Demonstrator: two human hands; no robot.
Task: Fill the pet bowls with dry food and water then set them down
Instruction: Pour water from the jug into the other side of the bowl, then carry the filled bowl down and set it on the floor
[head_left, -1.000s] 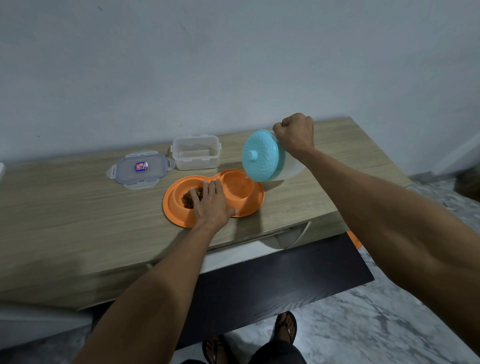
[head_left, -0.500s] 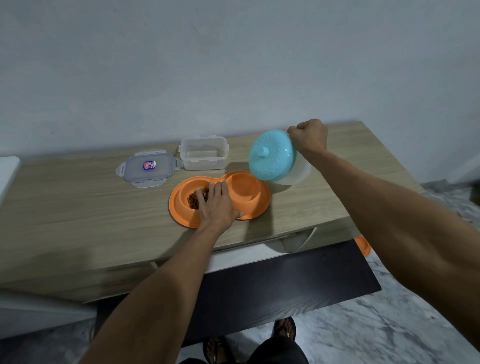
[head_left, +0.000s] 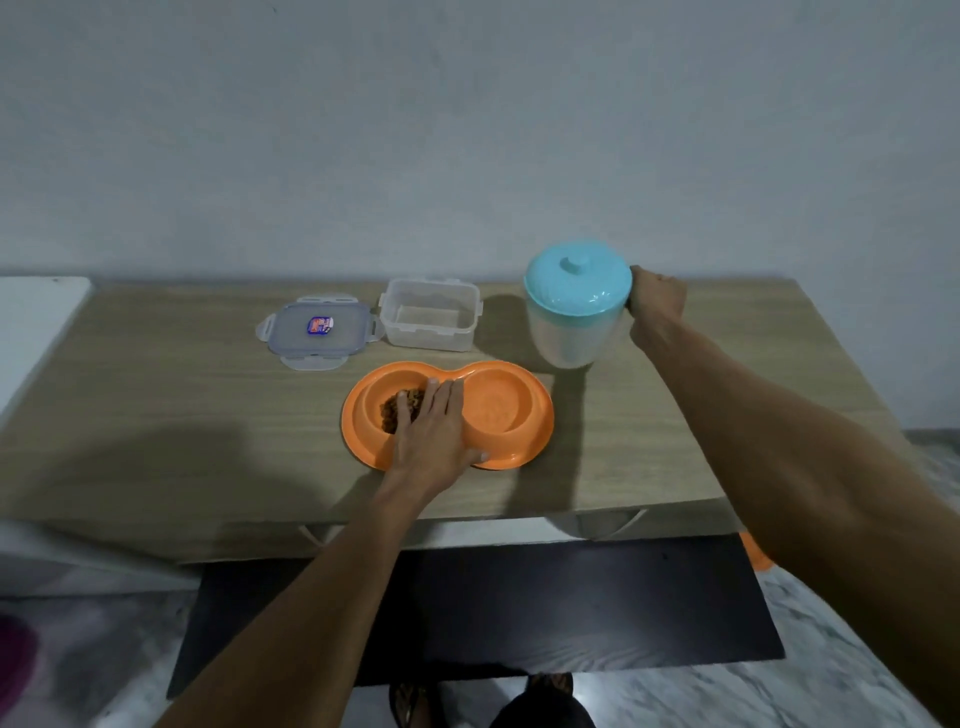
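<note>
well, on the worktop (head_left: 156, 415) the lidded jug (head_left: 571, 322) sits near upright at about 1 o'clock from the orange double bowl (head_left: 498, 410), with the right grip (head_left: 655, 306) closed round its 3 o'clock side, the handle itself hidden. set down carelessly this close to the rim, it could knock the bowl and slop whatever water lies in the 3 o'clock well, which i cannot gauge. the left grip (head_left: 431, 431) lies flat and open across the divide, fingers over the kibble (head_left: 392, 413) in the 9 o'clock well, so a one-handed lift from there could tilt the bowl and run water into the dry food.
</note>
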